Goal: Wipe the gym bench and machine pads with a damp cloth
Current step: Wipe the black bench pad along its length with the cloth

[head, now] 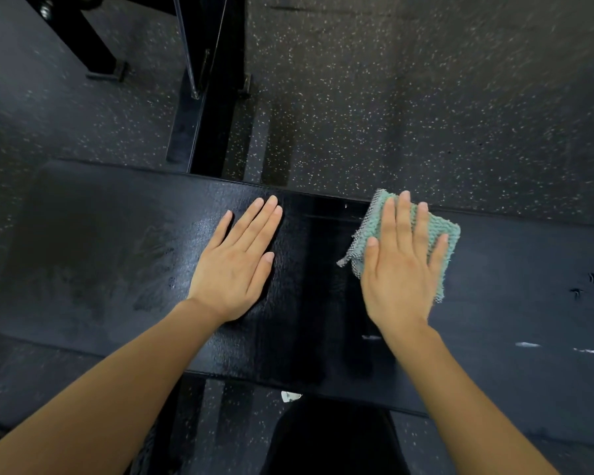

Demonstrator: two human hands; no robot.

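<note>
The long black padded vinyl bench point(117, 255) ran left to right across the view. The folded teal woven cloth point(451, 234) lay flat on the bench top, at the far edge, right of bench centre. The right hand point(402, 279) pressed on the cloth, fingers straight and spread, gripping nothing. The left hand point(235, 265) rested flat on the bench top left of centre, holding nothing, apart from the cloth. A wet sheen showed between the hands. The next stroke would probably follow the bench's long axis toward its right end, nearer the right hand.
</note>
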